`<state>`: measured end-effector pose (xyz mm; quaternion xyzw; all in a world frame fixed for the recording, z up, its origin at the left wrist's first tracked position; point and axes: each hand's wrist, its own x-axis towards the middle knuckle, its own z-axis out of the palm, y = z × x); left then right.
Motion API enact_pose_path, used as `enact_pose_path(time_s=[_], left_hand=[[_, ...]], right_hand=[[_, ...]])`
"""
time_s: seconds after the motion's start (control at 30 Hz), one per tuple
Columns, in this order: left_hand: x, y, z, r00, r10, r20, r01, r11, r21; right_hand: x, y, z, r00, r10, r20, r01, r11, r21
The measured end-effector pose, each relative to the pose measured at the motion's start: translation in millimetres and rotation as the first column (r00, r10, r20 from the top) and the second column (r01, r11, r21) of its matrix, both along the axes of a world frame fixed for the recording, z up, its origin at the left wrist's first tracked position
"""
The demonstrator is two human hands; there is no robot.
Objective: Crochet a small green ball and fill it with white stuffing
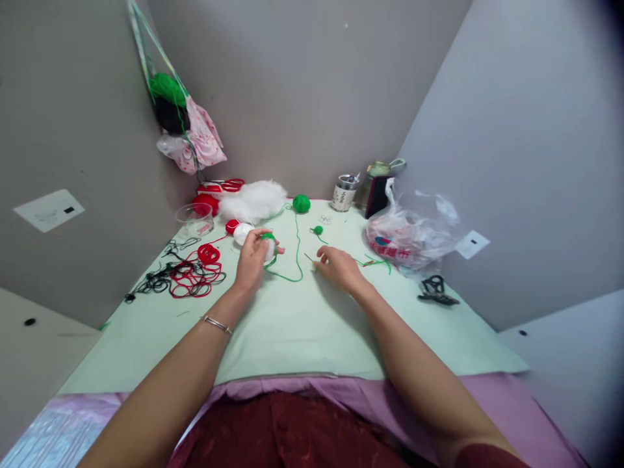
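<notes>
My left hand [249, 265] is closed around a small green and white crocheted piece [268, 248], its fingers curled over the top. From that piece a green strand [298, 250] loops across the tabletop and up to a green yarn ball [301, 203] at the back. My right hand [340, 268], a short way to the right, pinches a slim crochet hook [309, 258] whose tip points left, apart from the piece. Behind the left hand sit a white ball [242, 233] and a small red ball [233, 227].
Tangled red and black yarn [195, 276] lies at left beside a clear plastic cup [195, 224]. White stuffing [256, 201] and red-handled scissors [234, 185] are behind. A pen tin [344, 194], plastic bag [409, 237] and dark hair clip [435, 291] stand right. A small green ball [318, 230] lies mid-table.
</notes>
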<state>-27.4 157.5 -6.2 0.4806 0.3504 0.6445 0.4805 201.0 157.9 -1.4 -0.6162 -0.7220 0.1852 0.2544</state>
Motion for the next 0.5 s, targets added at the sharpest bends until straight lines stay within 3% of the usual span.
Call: enact_pose_path(time_s=[0.23, 0.4, 0.5], left_hand=[[10, -5, -11.3, 0.992, -0.070, -0.105, 0.066, 0.997, -0.038], [9, -3, -14.9, 0.987, -0.053, -0.155, 0.045, 0.997, -0.058], [11, -3, -15.2, 0.984, -0.044, -0.172, 0.033, 0.997, -0.066]], right_hand=[[-4, 6, -15.2, 0.996, 0.030, 0.078, -0.021, 0.994, -0.107], [-6, 7, -7.1, 0.991, 0.040, -0.125, -0.046, 0.998, -0.043], [-13, 0, 2.0, 0.939, 0.116, -0.324, -0.132, 0.991, -0.028]])
